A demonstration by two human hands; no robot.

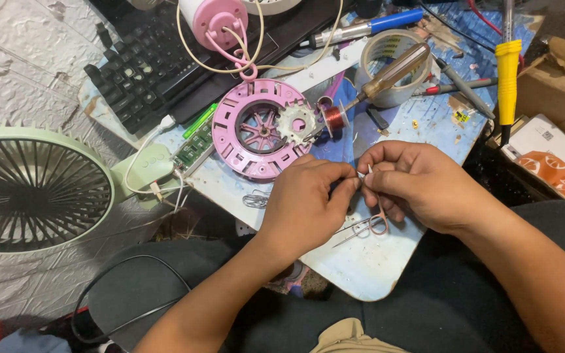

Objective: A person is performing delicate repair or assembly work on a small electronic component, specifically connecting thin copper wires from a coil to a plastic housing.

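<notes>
Head view, person's own body only. Left hand (302, 206) and right hand (413, 186): both bare, no gloves, no rings, no watch or wristband visible. Both forearms bare up to the frame edge; no sleeve cuffs in view. Fingernails short where they show. Legs covered in dark grey trousers (452, 307), plain fabric, soft folds across the lap. A small patch of tan cloth (348, 336), creased, shows at the bottom edge between the forearms; what garment it belongs to cannot be told.
</notes>
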